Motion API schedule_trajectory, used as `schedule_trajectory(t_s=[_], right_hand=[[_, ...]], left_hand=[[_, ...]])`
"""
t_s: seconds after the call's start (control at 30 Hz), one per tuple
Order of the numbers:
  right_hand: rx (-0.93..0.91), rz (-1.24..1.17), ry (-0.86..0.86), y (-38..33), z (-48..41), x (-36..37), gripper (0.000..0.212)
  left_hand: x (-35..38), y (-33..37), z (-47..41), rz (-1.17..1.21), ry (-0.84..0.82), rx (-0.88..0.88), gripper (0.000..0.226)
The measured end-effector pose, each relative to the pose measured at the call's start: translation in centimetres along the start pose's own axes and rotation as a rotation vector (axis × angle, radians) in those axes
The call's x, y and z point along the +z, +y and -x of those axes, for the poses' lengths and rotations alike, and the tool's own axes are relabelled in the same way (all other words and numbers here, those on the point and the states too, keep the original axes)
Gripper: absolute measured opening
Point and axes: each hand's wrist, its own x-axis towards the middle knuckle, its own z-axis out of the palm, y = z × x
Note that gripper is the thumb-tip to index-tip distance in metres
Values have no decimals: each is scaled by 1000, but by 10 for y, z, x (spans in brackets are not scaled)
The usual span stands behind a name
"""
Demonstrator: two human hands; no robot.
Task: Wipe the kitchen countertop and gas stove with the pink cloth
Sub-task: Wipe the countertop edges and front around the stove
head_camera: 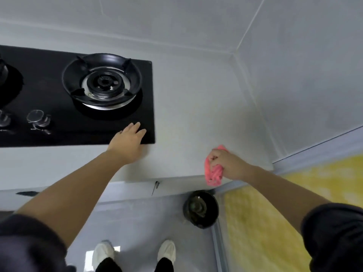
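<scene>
We log, one person, seen from head:
- Left sleeve [25, 242]: dark, near black, soft fabric, pushed up, rumpled at edge.
- Right sleeve [334, 232]: same dark fabric, same pushed-up edge, cut by frame at right.
- Forearms: both bare from sleeve edge to wrist.
- Left hand [127, 142], right hand [225, 163]: bare.
- Trousers [108, 265]: black, only leg ends in view at bottom edge.
- Left shoe [103, 252], right shoe [167, 250]: white, rounded toes; we cannot make out laces or marks, too blurred.
</scene>
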Motion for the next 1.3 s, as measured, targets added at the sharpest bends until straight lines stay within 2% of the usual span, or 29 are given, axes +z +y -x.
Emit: schedule_trajectory(t_s=[0.03, 0.1, 0.2, 0.23, 0.33, 0.37, 0.43, 0.5, 0.57, 0.6, 0.67, 0.73, 0.77, 0.8, 0.87, 0.93, 1.0, 1.03, 1.1, 1.17, 1.3], right_hand=[[53, 4, -74, 16, 12, -2, 25], [36, 97, -227, 41, 35, -12, 17], [18, -7, -328, 59, 50, -33, 25], [17, -104, -274, 60, 52, -41, 28], [-54, -344, 110, 68, 39, -64, 50], [-61, -378, 222, 72, 30, -68, 49], [17, -252, 384, 79, 14, -71, 20], [190, -105, 421, 91, 4, -61, 15], [256, -80, 348, 99, 5, -47, 12], [193, -99, 260, 100, 10, -43, 11], [63, -166, -49, 100, 25, -41, 24], [3, 27, -378, 97, 42, -49, 38], [10, 127, -457, 100, 47, -55, 43], [20, 156, -451, 103, 51, -61, 45], [44, -29, -240, 109, 52, -76, 39], [39, -202, 116, 114, 44, -87, 36], [102, -159, 380, 123, 34, -88, 25], [162, -117, 423, 128, 29, -84, 18], [260, 28, 308, 135, 25, -67, 20], [253, 114, 107, 134, 30, -55, 30], [102, 61, -491, 113, 63, -60, 59]], left_hand=[[4, 15, 2, 11, -6, -9, 60], [8, 49, 3, 32, -9, 5, 59], [6, 81, 3, 30, -4, 32, 65], [4, 86, 2, 21, 3, 35, 66], [-3, 98, 0, -4, 17, 30, 68], [-3, 101, -2, -7, 20, 22, 68], [-2, 104, -4, 2, 22, 5, 68], [2, 105, -4, 10, 22, -9, 68], [7, 106, -5, 20, 22, -36, 67], [9, 105, -4, 24, 21, -50, 67], [13, 103, -4, 22, 8, -65, 66], [15, 104, -4, 31, 6, -67, 66], [14, 107, -5, 38, 9, -63, 66], [12, 111, -7, 40, 18, -52, 67], [8, 118, -13, 24, 55, -16, 67], [4, 122, -18, 16, 75, 7, 66], [3, 127, -22, 16, 75, 11, 65], [3, 128, -25, 14, 74, 15, 64], [3, 130, -30, 11, 71, 30, 64], [4, 129, -34, 2, 60, 34, 65], [4, 130, -39, -1, 19, 30, 67]])
